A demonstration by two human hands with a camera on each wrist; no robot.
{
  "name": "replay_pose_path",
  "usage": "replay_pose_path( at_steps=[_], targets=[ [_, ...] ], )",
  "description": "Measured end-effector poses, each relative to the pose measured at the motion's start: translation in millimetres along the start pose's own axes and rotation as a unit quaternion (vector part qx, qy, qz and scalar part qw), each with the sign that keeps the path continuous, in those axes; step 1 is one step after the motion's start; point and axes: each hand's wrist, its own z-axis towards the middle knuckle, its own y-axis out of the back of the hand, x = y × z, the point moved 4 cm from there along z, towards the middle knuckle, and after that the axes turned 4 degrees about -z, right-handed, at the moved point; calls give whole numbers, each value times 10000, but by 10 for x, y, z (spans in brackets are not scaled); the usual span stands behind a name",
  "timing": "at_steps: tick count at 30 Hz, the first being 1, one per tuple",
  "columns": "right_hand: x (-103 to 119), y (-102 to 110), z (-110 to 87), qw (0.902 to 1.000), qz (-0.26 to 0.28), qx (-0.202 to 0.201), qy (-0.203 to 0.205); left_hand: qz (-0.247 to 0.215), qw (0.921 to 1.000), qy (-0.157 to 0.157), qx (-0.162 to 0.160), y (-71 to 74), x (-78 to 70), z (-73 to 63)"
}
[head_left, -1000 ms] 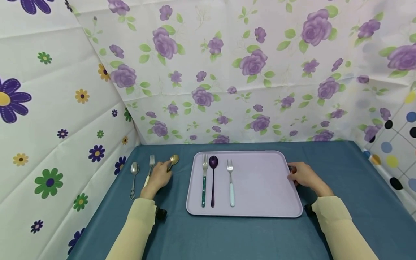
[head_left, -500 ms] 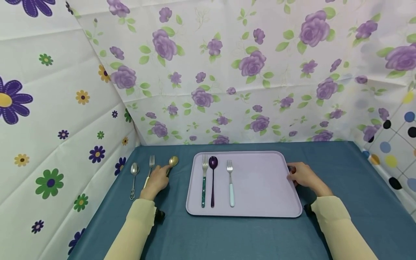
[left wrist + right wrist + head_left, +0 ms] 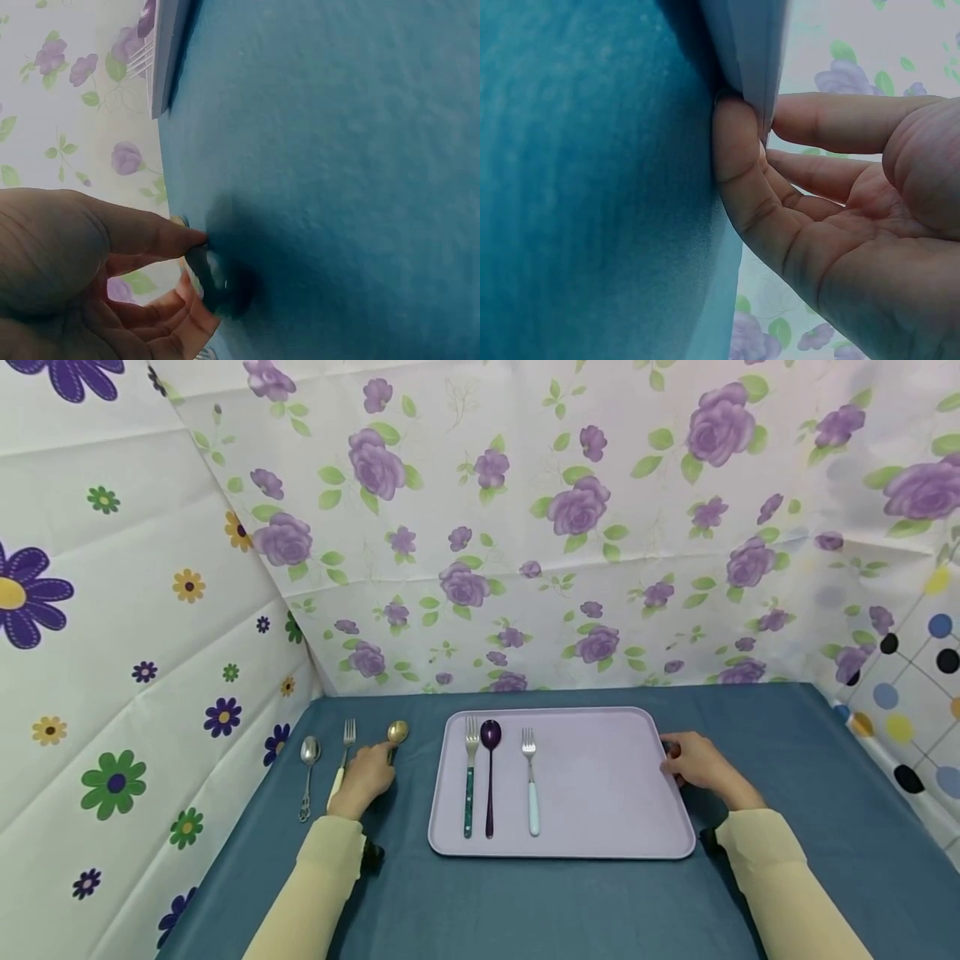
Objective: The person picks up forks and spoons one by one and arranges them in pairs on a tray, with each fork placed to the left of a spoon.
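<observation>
My left hand (image 3: 366,774) pinches the dark green handle (image 3: 214,279) of a gold spoon between thumb and fingers, close over the table. The spoon's gold bowl (image 3: 398,732) points away, beyond the fingertips. To its left lie a fork with a cream handle (image 3: 337,779), partly covered by the hand, and a silver spoon (image 3: 309,752). My right hand (image 3: 699,762) grips the right rim of a pale lilac tray (image 3: 600,847), thumb on one side and fingers on the other (image 3: 739,135). On the tray lie a green-handled fork (image 3: 469,777), a dark purple spoon (image 3: 491,734) and a fork with a pale blue handle (image 3: 533,806).
A blue-green cloth (image 3: 465,910) covers the table. Floral sheets (image 3: 510,527) hang at the back and left, and a dotted one (image 3: 911,718) at the right. Pale yellow sleeves cover both arms.
My left fingers have drawn slightly back from the spoon's bowl and now hold its handle. My right hand and the tray stay where they were.
</observation>
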Motion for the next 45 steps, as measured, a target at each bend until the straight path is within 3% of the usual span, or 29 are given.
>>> replay_pose_path(
  at_steps=[9,17,27,45],
  targets=[
    [10,-10,8,10000,-20,25,21,127,9992,237,304,12,-9,86],
    [-10,-5,26,10000,29,29,34,-75,9989,432,163,54,-18,51],
    [-8,4,13,9999,-31,-34,122,-334,9989,268,-196,92,-149,77],
    [-8,3,15,10000,75,43,24,-478,9987,74,-172,161,-362,38]
  ],
)
